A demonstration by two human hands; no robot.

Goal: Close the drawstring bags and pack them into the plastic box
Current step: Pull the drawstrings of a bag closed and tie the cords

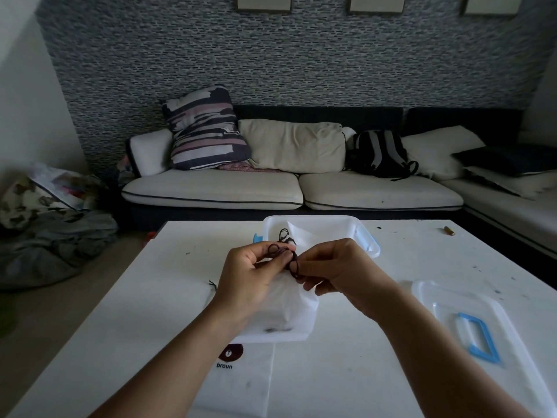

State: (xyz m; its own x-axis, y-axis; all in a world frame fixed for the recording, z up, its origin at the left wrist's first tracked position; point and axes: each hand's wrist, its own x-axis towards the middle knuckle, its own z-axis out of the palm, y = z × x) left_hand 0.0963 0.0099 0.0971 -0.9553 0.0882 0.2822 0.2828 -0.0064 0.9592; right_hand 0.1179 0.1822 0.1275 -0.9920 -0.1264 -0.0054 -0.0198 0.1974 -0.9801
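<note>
Pinching the dark drawstring, left hand and right hand hold the white bag above the counter, near the plastic box. Recommend pulling evenly outward.

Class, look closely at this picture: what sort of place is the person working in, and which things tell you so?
Most likely a home living room: a cushioned sofa with a striped pillow, a backpack left on it, and framed pictures on the patterned wall.

White bag, dark cord, blue-handled clear lid
</note>
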